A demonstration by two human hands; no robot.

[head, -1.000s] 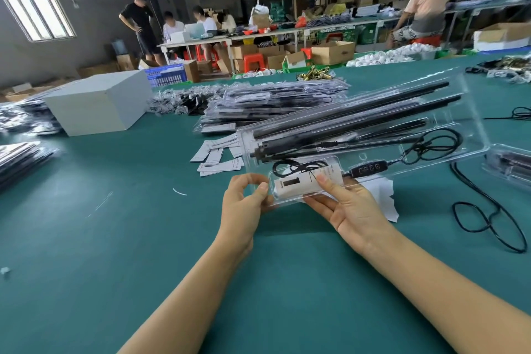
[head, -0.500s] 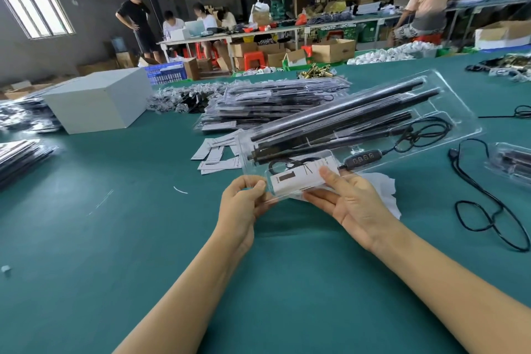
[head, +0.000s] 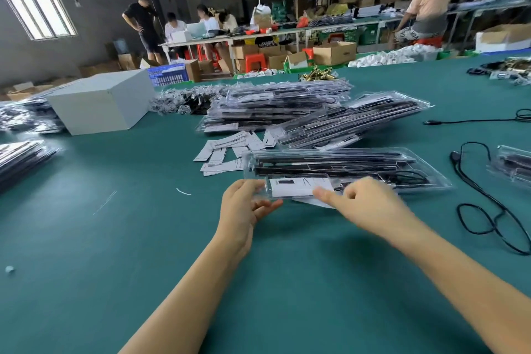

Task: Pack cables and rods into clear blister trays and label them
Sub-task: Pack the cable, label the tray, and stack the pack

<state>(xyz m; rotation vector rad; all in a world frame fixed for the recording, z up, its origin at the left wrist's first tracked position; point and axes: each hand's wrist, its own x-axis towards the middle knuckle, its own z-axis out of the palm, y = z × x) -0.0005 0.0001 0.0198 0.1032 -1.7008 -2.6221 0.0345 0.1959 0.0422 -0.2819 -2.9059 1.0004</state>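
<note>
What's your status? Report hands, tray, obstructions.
Left hand open at blister tray corner. Right hand blurred, state unclear. Tray flat on table, label inside. Loose cable right.

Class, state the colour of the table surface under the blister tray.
Teal green table surface, seen in the head view.

Clear blister tray (head: 344,169), black rods inside, flat
</note>
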